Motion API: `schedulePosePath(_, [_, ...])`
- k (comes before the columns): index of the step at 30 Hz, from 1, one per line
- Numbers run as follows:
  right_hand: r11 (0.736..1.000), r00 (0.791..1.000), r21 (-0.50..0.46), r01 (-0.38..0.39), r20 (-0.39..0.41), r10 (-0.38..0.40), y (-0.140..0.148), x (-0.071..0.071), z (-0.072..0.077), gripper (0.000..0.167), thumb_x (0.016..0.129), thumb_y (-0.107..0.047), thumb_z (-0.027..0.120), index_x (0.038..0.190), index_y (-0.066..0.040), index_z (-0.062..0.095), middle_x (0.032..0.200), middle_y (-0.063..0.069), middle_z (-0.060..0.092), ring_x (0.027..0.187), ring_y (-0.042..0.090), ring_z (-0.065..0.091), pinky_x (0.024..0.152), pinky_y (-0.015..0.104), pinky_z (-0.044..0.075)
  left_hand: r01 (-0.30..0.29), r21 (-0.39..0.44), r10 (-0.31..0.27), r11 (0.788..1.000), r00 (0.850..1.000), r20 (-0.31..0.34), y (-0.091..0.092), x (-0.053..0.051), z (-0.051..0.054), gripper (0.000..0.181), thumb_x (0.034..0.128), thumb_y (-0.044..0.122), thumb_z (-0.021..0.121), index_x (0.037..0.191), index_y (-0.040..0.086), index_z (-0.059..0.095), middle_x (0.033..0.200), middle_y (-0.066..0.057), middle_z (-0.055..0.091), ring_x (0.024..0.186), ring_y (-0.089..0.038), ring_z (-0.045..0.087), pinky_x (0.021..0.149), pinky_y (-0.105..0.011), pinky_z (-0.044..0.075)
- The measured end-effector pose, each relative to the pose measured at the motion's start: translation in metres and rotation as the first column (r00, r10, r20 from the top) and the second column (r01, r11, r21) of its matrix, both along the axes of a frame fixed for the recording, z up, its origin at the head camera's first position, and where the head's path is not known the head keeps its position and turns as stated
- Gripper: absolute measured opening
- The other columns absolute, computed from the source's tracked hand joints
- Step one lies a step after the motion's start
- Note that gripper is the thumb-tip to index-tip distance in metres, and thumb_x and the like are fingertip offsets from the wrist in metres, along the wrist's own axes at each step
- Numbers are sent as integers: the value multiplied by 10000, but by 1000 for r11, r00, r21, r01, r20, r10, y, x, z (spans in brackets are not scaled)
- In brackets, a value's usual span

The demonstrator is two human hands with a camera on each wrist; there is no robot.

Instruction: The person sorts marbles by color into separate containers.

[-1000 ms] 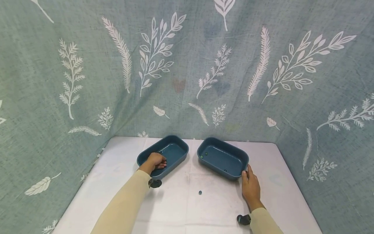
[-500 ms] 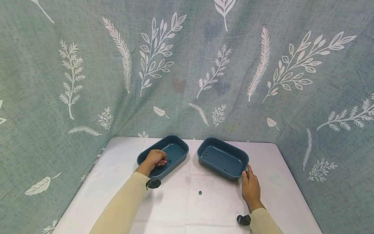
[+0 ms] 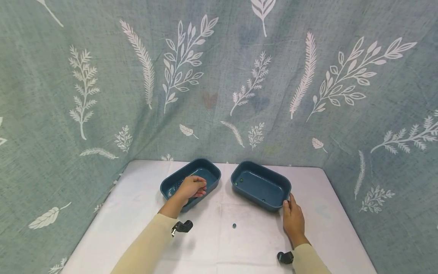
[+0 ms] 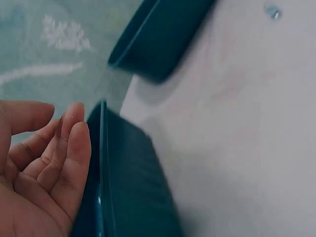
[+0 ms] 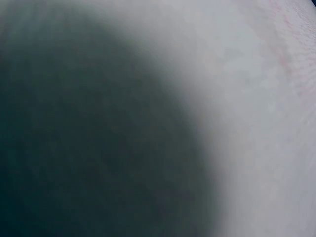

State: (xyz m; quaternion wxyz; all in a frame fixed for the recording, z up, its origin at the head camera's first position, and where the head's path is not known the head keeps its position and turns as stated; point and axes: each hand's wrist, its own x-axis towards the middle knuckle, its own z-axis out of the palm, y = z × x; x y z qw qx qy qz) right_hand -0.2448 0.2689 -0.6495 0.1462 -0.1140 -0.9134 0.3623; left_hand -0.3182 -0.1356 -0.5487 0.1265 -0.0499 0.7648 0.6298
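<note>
Over the left dark blue tray hovers my left hand, palm turned inward and fingers bent. In the left wrist view its thumb comes close to the fingertips; whether something small sits between them cannot be made out. Small dark marbles lie in that tray behind the hand. My right hand touches the near right corner of the right dark blue tray, fingers fairly straight along its outside. Two green marbles and a dark marble are in that tray. The right wrist view is a blur.
A single marble lies on the white tablecloth in front of the gap between the trays. Leaf-patterned grey-green fabric hangs behind the table and along both sides.
My left hand has shifted right and turned, showing marbles at the left tray's near end. It now covers where a dark marble showed half a second ago. The right hand stays put.
</note>
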Motion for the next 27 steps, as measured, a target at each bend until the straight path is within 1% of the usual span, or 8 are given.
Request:
schedulePosePath(5, [1000,1000,2,1,-6,-1,0,-1,0,654,1044,-513,231,1542,-90,255,1376,230,498,1298,412,407,1081,579,291,47,-4,-47,999,998,-38,20,16,5,201,955,111,607,1102,-19,647,936,-176,682,697,-205,685,655,-356,596])
schedulePosePath(7, [1000,1000,-1,0,0,0,0,-1,0,656,1044,-511,229,1542,-85,252,1376,235,495,1298,417,404,1082,583,287,65,-14,-65,998,997,-42,27,23,3,164,951,110,610,1067,4,658,916,-159,682,688,-200,682,630,-333,592])
schedulePosePath(9, [1000,1000,-3,0,7,0,-1,-1,0,659,1043,-513,227,1542,-83,252,1379,237,489,1299,419,402,1082,585,285,87,-16,-88,996,995,-41,34,29,0,164,951,98,607,1067,-6,657,881,-134,679,678,-198,682,611,-316,589])
schedulePosePath(12, [1000,1000,-4,3,12,-3,-2,-1,0,658,1043,-514,224,1542,-84,252,1385,234,484,1303,416,398,1086,583,281,118,-17,-118,993,992,-31,44,38,-7,181,939,82,622,1079,-30,648,842,-108,673,656,-188,676,592,-302,585])
schedulePosePath(15, [1000,1000,-5,6,8,-6,-2,0,0,650,1046,-506,227,1544,-88,248,1386,230,486,1305,410,397,1088,579,280,138,-20,-139,990,989,-41,54,47,-15,183,926,61,632,1070,-52,642,813,-102,669,627,-179,671,577,-308,585])
schedulePosePath(21, [1000,1000,-4,8,17,-8,-2,0,0,646,1046,-504,221,1547,-96,240,1391,229,482,1303,412,398,1086,584,280,177,-30,-178,984,983,-37,69,63,-38,160,923,61,632,1043,-44,645,790,-84,663,607,-167,662,562,-298,580])
schedulePosePath(25, [1000,1000,-3,3,18,-3,-3,1,0,648,1046,-502,216,1548,-92,234,1383,229,492,1300,412,403,1081,584,286,184,-12,-184,983,982,-37,75,72,-49,142,910,59,639,1016,-35,649,776,-84,666,592,-171,659,543,-303,576])
schedulePosePath(27, [1000,1000,-3,1,15,-1,-3,1,0,647,1046,-501,222,1546,-90,238,1375,228,500,1297,411,408,1078,584,291,184,-6,-184,983,982,-35,77,76,-52,129,905,59,645,1000,-28,650,772,-85,666,587,-175,659,537,-307,574])
